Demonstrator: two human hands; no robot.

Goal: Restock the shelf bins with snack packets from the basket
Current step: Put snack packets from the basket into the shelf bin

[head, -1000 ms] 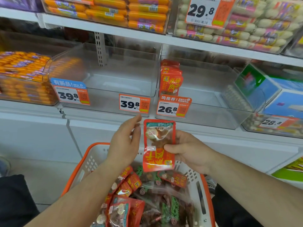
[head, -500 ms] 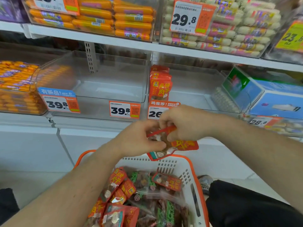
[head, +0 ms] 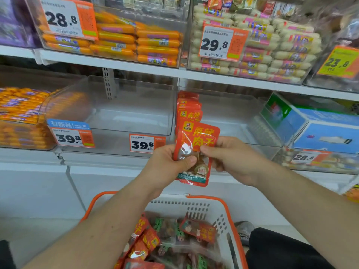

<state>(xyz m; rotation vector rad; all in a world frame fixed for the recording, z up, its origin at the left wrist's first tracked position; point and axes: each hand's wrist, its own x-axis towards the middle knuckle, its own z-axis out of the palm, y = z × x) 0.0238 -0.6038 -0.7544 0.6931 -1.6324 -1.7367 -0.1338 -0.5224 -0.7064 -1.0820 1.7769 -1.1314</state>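
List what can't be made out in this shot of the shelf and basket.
- Head view: price tag behind the held red packet, covered by the packet and both hands, left and right.
- Row of red packets in the bin: count unclear, each hides the next.
- Basket contents: lower part cut off by the frame's bottom edge.
- Top-right bin: contents blurred.
- Small print on the 39.8 tag: too small.

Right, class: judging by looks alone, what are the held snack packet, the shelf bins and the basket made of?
Held snack packet: glossy plastic film, seemingly; it shows glare and a clear window.
Shelf bin: clear rigid plastic, perhaps acrylic; the shelf shows through it.
Basket: matte white moulded plastic with slots and an orange rim.
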